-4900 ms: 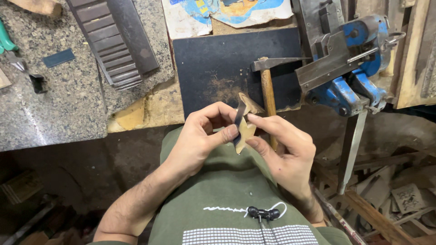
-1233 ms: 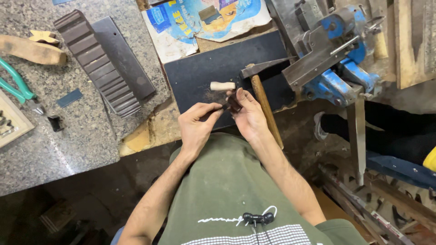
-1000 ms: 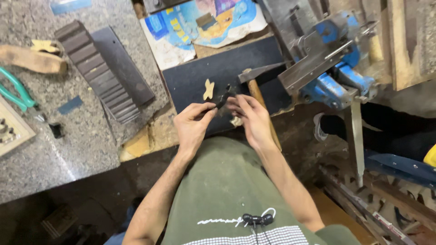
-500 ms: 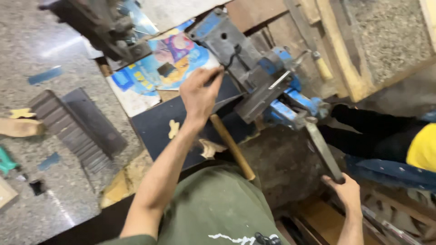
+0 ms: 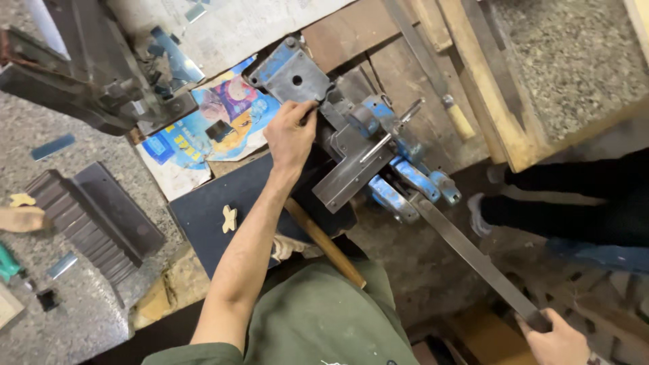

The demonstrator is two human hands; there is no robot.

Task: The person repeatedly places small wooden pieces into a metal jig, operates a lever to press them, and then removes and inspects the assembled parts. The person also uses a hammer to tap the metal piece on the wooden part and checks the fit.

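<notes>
My left hand [image 5: 292, 132] reaches up to the blue bench shear [image 5: 351, 142] and pinches a small dark piece against its jaws by the blue base plate [image 5: 292, 74]. At the bottom right, my right hand [image 5: 558, 341] grips the end of the shear's long steel lever [image 5: 473, 253]. A small tan wooden piece [image 5: 230, 218] lies on the dark mat [image 5: 203, 209]. A hammer with a wooden handle [image 5: 324, 243] lies across the mat under my left forearm.
A ribbed dark metal block [image 5: 94, 220] lies on the stone bench at left. A grey machine [image 5: 81, 74] stands at the top left beside a colourful printed sheet [image 5: 209, 128]. Another person's dark-trousered legs [image 5: 574, 203] stand at the right. Wooden planks [image 5: 487, 88] lean behind the shear.
Both hands left my lap, where they held a small wooden piece. The left went up to the shear's jaws; the right dropped to the lever's end. The view swung right.
</notes>
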